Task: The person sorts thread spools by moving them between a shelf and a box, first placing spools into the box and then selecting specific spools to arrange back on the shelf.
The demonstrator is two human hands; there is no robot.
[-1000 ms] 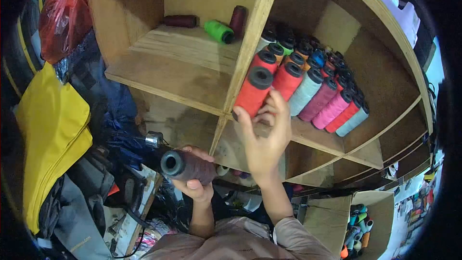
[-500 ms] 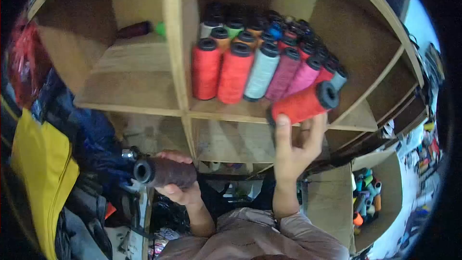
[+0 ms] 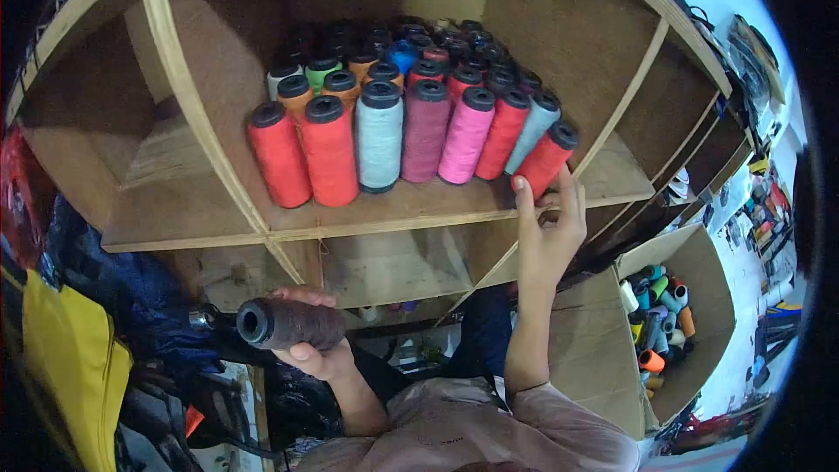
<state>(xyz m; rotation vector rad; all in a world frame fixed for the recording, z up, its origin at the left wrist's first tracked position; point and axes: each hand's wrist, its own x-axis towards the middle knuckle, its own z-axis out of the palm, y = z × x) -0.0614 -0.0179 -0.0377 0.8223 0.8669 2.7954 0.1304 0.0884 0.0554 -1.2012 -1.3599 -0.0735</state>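
My left hand (image 3: 316, 358) is wrapped around a dark brown thread spool (image 3: 306, 323), held on its side below the shelf. My right hand (image 3: 552, 223) grips a red thread spool (image 3: 544, 157) by its lower end. That spool leans at the right end of the front row, close to a grey-blue spool (image 3: 533, 127). In the same row stand a pink spool (image 3: 467, 142), a maroon spool (image 3: 426, 135), a pale blue spool (image 3: 379, 140) and an orange-red spool (image 3: 329, 153). Several more spools are packed behind them.
The wooden shelf (image 3: 384, 225) has upright dividers on both sides of the spools. An open cardboard box (image 3: 585, 341) with several mixed spools stands at the lower right. A yellow bag (image 3: 65, 367) hangs at the left.
My right hand has brought the red spool from a tilted position in front of the row to the row's right end, more upright. The view has shifted right; my left hand still holds the brown spool.
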